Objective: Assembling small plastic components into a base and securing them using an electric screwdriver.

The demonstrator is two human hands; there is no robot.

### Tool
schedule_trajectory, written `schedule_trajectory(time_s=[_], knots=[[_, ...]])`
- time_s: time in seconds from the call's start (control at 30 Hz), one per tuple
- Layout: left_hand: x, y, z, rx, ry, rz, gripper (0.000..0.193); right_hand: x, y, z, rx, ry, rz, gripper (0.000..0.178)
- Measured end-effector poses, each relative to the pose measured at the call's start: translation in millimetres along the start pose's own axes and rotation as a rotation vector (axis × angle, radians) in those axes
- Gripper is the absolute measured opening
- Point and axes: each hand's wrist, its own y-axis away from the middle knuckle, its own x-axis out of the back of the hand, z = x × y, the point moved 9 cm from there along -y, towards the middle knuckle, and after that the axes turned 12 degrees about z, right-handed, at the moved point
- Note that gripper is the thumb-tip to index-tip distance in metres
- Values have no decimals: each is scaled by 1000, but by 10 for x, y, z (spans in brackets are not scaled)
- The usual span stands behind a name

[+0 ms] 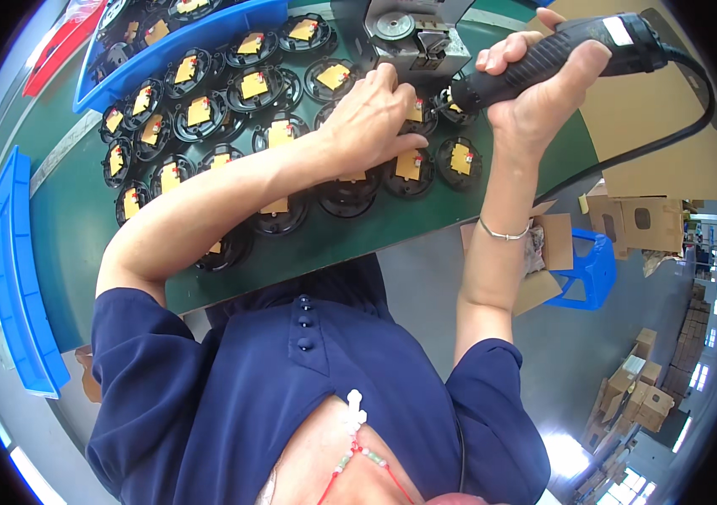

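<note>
My right hand [535, 76] is wrapped around a black electric screwdriver [535, 66] with a ribbed grip. It is held nearly level, its bit pointing left and down at the closely set round black housings. My left hand [369, 120] lies over the housings, thumb and fingers on either side of one round black housing [417, 112] with a yellow board in it, seeming to hold it; the fingertips are partly hidden. Close to the thumb is another housing [409, 168], and one more housing [460, 162] sits to its right.
Rows of similar housings [200, 114] cover the green tabletop [72, 261]. At the back stand a grey metal device [438, 55] and a blue bin [199, 32]. A blue tray [22, 278] is at the left. The black cord [628, 156] loops at right, above cartons and a blue stool [590, 269].
</note>
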Motion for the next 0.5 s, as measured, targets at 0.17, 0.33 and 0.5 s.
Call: schedule_trajectory(time_s=[0.17,0.33,0.5], knots=[[-6,43,20,-6,19,-19,46,-42,117,155,-117,16,15,60],[-4,29,37,-26,-85,-17,43,-129,197,140,-193,33,27,60],[-2,20,54,-43,-91,-13,43,-61,157,280,-86,52,-52,58]])
